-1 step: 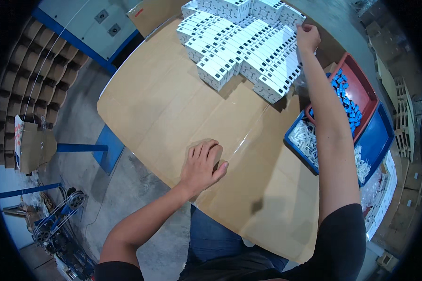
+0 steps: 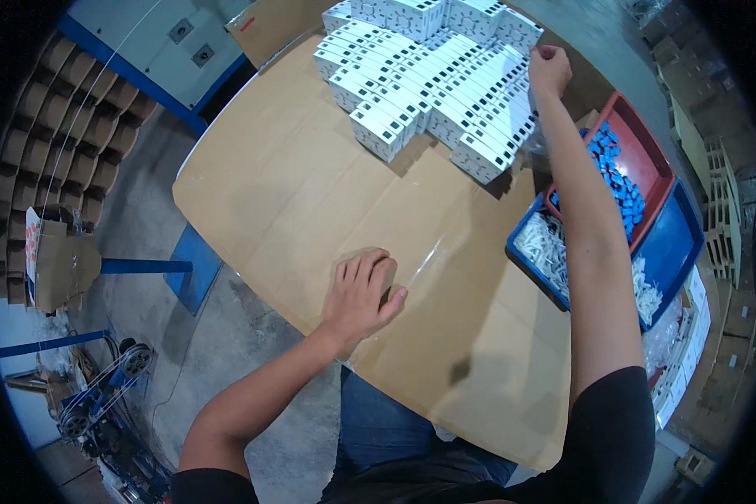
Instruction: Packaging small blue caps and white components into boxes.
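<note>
My left hand [image 2: 361,294] rests on the cardboard tabletop [image 2: 311,210] near its front edge, with its fingers loosely bent, the thumb apart and nothing held. My right arm reaches far forward to the stack's right edge. There my right hand [image 2: 550,71] has its fingers closed in a pinch beside white rectangular modules; whatever they grip, if anything, is hidden. The white modules [image 2: 428,84] stand side by side in packed rows, with small dark square openings on top. More of them are stacked higher at the back.
Right of the table, a red tray [image 2: 647,143] holds small blue parts [image 2: 617,185]. Next to it, blue trays [image 2: 685,227] carry white plastic pieces [image 2: 542,248], partly behind my right forearm. A cardboard flap [image 2: 273,29] rises at the back; a belt-driven machine [image 2: 101,403] stands lower left.
</note>
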Demonstrator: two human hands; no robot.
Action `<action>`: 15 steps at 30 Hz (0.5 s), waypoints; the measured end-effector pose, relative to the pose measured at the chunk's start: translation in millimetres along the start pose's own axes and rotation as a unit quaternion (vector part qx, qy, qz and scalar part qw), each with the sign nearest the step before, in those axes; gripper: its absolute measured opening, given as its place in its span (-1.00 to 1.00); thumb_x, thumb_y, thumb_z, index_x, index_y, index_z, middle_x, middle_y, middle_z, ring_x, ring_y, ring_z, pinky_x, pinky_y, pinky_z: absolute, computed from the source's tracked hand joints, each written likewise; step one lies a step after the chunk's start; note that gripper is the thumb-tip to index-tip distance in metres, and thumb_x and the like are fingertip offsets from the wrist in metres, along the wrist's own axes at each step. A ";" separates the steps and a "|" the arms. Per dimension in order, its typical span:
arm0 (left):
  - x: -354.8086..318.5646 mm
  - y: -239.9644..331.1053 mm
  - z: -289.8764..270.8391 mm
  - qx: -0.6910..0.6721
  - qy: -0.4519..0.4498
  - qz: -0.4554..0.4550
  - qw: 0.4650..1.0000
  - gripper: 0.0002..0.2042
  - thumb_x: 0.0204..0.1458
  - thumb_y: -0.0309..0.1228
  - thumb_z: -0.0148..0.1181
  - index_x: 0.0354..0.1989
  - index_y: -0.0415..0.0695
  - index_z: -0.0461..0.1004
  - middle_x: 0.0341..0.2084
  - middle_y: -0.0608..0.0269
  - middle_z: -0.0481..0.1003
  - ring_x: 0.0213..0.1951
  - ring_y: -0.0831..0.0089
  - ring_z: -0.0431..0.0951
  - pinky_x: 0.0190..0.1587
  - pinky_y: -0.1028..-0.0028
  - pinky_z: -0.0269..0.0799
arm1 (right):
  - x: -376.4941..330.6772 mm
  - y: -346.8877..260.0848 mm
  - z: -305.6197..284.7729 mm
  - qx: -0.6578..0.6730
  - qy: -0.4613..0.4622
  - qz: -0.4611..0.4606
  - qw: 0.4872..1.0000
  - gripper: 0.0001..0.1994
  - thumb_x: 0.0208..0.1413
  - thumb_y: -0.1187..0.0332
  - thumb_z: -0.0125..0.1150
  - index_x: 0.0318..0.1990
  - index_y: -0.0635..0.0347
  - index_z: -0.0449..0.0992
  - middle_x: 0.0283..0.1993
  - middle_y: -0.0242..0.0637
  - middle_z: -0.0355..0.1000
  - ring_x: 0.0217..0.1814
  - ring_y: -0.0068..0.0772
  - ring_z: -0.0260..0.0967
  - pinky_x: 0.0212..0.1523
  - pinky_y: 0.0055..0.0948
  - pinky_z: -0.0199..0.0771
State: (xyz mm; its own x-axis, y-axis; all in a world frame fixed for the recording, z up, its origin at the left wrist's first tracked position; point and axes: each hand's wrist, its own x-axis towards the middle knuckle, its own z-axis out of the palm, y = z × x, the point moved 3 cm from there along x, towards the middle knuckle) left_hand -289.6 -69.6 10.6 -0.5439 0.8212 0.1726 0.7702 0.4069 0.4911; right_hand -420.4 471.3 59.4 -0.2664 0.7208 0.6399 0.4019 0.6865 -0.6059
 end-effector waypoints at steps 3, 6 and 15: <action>-0.1 5.2 5.2 -0.012 0.014 0.022 1.000 -0.53 0.08 -0.16 0.29 0.08 -0.17 0.40 0.11 0.07 0.40 0.18 0.08 0.36 0.24 0.12 0.21 | -37.5 -2.1 -56.8 0.061 0.007 -0.025 0.998 -0.78 0.04 0.27 0.38 -0.26 0.23 0.63 -0.27 -0.12 0.62 -0.18 -0.11 0.60 -0.07 -0.16 0.57; -9.2 5.8 1.9 -0.014 0.024 0.017 0.999 -0.58 0.07 -0.21 0.30 0.04 -0.14 0.44 0.11 0.06 0.39 0.19 0.07 0.36 0.24 0.13 0.21 | -128.7 -39.0 -134.1 0.160 -0.041 -0.054 0.985 -0.87 0.16 0.39 0.31 -0.23 0.27 0.60 -0.31 -0.19 0.60 -0.24 -0.31 0.58 -0.16 -0.35 0.53; -51.3 99.5 -40.3 -0.393 0.137 0.017 0.909 -0.88 0.13 -0.39 0.28 -0.25 -0.13 0.50 -0.39 0.23 0.50 -0.28 0.28 0.48 -0.21 0.30 0.35 | -453.9 -30.0 -468.5 0.264 -0.200 0.369 0.869 -0.88 0.34 0.47 0.19 -0.05 0.30 0.51 -0.21 -0.33 0.54 -0.16 -0.58 0.52 -0.21 -0.61 0.58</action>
State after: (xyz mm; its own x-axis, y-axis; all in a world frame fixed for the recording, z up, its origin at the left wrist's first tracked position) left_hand -198.5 -87.3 85.0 -0.6694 0.6535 0.3533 0.3709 -0.1181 0.9211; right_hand 98.9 78.7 8.5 -0.4328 0.8862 -0.1654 0.1635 -0.1033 -0.9811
